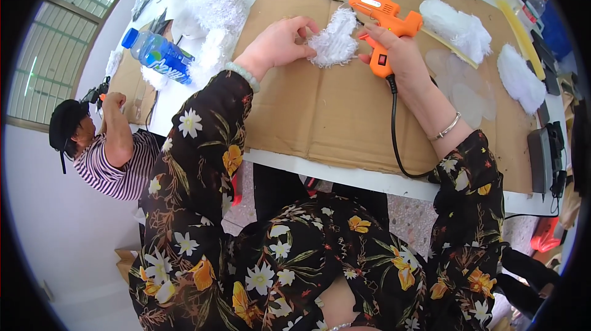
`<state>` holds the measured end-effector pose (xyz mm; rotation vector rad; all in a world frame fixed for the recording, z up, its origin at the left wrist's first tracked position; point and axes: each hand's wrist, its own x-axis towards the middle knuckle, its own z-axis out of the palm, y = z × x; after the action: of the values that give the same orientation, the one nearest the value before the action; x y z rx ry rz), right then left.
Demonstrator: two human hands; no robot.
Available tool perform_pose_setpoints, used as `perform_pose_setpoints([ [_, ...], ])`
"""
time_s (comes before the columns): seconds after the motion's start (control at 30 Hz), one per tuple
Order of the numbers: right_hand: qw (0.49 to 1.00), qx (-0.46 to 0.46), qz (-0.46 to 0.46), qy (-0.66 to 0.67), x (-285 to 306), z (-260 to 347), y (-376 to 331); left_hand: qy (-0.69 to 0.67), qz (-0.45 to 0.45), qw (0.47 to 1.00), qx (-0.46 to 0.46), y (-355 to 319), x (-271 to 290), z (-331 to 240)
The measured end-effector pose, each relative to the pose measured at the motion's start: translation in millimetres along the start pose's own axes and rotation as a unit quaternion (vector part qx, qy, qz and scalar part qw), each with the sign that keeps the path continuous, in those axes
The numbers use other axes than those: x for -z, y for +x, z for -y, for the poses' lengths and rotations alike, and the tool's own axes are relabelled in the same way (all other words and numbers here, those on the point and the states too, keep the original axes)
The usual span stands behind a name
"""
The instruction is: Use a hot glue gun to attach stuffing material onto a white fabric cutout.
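My right hand (397, 54) is wrapped round the handle of an orange hot glue gun (386, 17), its nozzle pointing to the far left and its black cord hanging down toward me. A small white fluffy fabric piece (335, 38) lies on the cardboard just left of the gun. At its left edge, my left hand (283, 41) pinches the fluff between thumb and fingers. The glue gun's nozzle is above the far end of that piece; whether it touches cannot be made out.
Cardboard (295, 121) covers much of the white table. More white fluffy pieces (455, 26) lie to the right, beside translucent flat sheets (465, 94). A blue-labelled bottle (157, 56) and a white fluffy heap (212, 11) are at left. Another person (114, 146) works beyond the table's left side.
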<state>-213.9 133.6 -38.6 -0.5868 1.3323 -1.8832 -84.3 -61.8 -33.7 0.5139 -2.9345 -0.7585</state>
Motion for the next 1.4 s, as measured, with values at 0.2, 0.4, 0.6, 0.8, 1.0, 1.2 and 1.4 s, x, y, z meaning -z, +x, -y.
perform_pose_setpoints([
  [0.2, 1.000, -0.008, 0.021, 0.002, -3, 2, -1, 0.069, -0.079, 0.988, -0.117, -13, -9, 1],
  [0.4, 1.000, -0.013, 0.015, -0.006, -1, 3, -1, 0.304, -0.119, 0.915, -0.236, -27, -24, -21],
  [0.6, 1.000, -0.010, 0.004, 0.001, 2, -6, 3, 0.182, -0.136, 0.956, -0.186, -27, -24, -27],
  [0.8, 0.999, 0.015, 0.033, 0.034, 15, -17, 16, 0.132, -0.182, 0.957, -0.182, -5, -24, -30],
  [1.0, 0.994, 0.052, 0.007, 0.098, 0, -19, 17, 0.272, -0.127, 0.931, -0.207, -15, -27, -30],
  [1.2, 0.998, 0.041, 0.033, 0.046, 17, -16, 17, -0.286, -0.164, 0.944, -0.018, 5, -18, -7],
  [1.4, 0.998, 0.044, 0.029, 0.020, 3, -3, 9, -0.266, -0.197, 0.944, 0.021, -14, -24, -5],
])
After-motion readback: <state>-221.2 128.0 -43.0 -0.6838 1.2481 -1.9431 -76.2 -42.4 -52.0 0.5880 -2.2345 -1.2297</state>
